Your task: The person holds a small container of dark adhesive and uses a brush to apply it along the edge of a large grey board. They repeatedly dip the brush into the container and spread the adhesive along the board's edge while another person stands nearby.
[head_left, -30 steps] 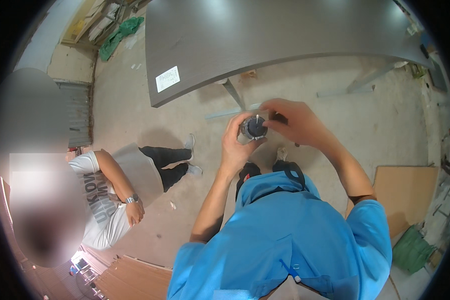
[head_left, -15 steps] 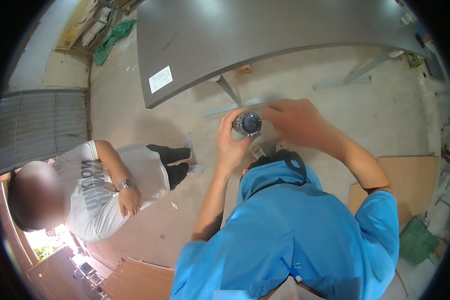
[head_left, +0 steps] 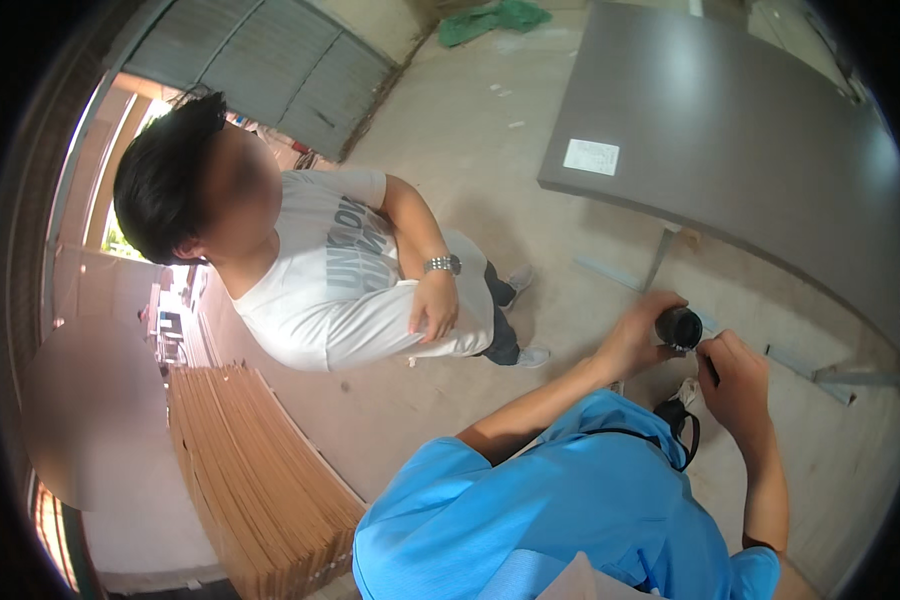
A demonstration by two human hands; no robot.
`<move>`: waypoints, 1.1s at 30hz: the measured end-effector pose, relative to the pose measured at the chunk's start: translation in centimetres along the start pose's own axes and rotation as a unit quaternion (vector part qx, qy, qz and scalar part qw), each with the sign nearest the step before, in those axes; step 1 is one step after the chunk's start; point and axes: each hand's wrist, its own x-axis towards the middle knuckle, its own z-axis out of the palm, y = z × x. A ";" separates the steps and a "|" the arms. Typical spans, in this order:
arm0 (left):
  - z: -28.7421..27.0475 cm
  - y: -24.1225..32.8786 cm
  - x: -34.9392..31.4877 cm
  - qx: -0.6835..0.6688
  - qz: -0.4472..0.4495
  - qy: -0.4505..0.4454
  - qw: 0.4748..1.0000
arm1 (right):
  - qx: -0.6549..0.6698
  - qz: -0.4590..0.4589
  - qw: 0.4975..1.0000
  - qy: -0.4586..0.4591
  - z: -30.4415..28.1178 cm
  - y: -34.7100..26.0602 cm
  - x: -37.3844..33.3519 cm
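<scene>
My left hand (head_left: 634, 338) is wrapped round a dark, round-topped container (head_left: 678, 328) that looks like a bottle or jar seen from above. Its black top faces up toward me, and the rest of it is mostly hidden. Close beside it on the right, my right hand (head_left: 738, 388) is closed, with a small dark object (head_left: 711, 370) showing between the fingers. That object's kind cannot be made out. Both hands are held up in front of my body, near the table's front edge and above the floor.
A dark table (head_left: 710, 130) stands ahead, with a white paper label (head_left: 591, 157) on its near left corner. To my left stands a person in a white shirt (head_left: 300, 270), arms crossed. Another person (head_left: 135, 500) is farther left, beside stacked brown cardboard sheets (head_left: 255, 480).
My view has swung left, so the table and my hands sit farther right in the picture. The second person and the cardboard stack show more fully. The left hand keeps its hold on the container.
</scene>
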 end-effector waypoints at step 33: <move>-6.2 -4.6 10.5 0.012 0.060 -0.071 0.996 | 0.020 0.155 0.986 -0.060 1.3 1.2 9.6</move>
